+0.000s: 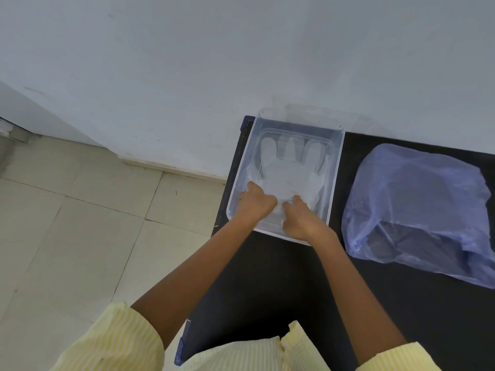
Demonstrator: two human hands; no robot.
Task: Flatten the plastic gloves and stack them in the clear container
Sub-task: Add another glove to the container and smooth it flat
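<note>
Head view: black table (267, 277) against grey wall (241, 49); both hands' curled fingers (288, 207) press glove (289, 170) inside container (338, 162).

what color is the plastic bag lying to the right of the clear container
The plastic bag is translucent blue-violet, seen in the head view, the only one.

Your sleeves (117, 341) are pale yellow with fine white stripes. The see-through plastic container (338, 167) has no tint — the flat plastic glove (289, 167) inside it reads milky white. The tabletop (281, 277) under them is plain black. The thin crumpled plastic bag (417, 207) is translucent blue-violet. Floor tiles (80, 223) are beige, the wall (241, 49) pale grey-white.
</note>
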